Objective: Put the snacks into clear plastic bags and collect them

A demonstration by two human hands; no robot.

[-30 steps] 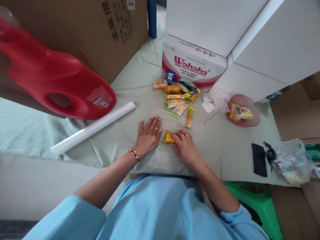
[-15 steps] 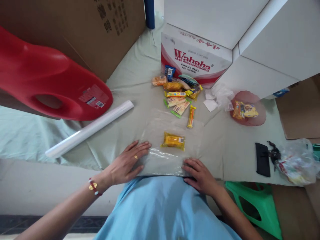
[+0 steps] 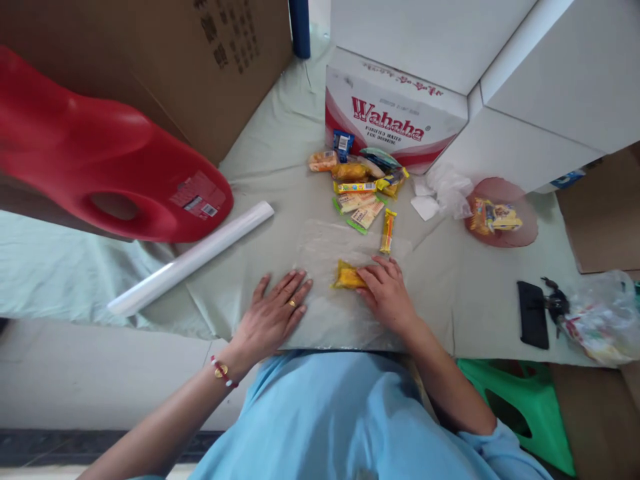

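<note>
A clear plastic sheet (image 3: pixel 325 250) lies flat on the green-grey cloth in front of me. On it rests a yellow snack packet (image 3: pixel 346 277). My right hand (image 3: pixel 387 297) lies over the packet's right end, fingers curled on it. My left hand (image 3: pixel 273 317) presses flat on the sheet's left edge, fingers spread, holding nothing. A pile of small snack packets (image 3: pixel 363 193) sits just beyond the sheet.
A white roll (image 3: pixel 193 259) and a red plastic jug (image 3: pixel 100 173) lie at the left. A Wahaha carton (image 3: pixel 395 127), white boxes and a brown carton (image 3: pixel 150 53) stand behind. A pink plate with snacks (image 3: pixel 520 223), a black phone (image 3: pixel 531 323), keys and a plastic bag (image 3: pixel 600 320) lie at the right. A green stool (image 3: pixel 520 407) stands below.
My right hand moved from the sheet's near edge up onto the yellow packet. My left hand shifted slightly up and right along the sheet's left edge.
</note>
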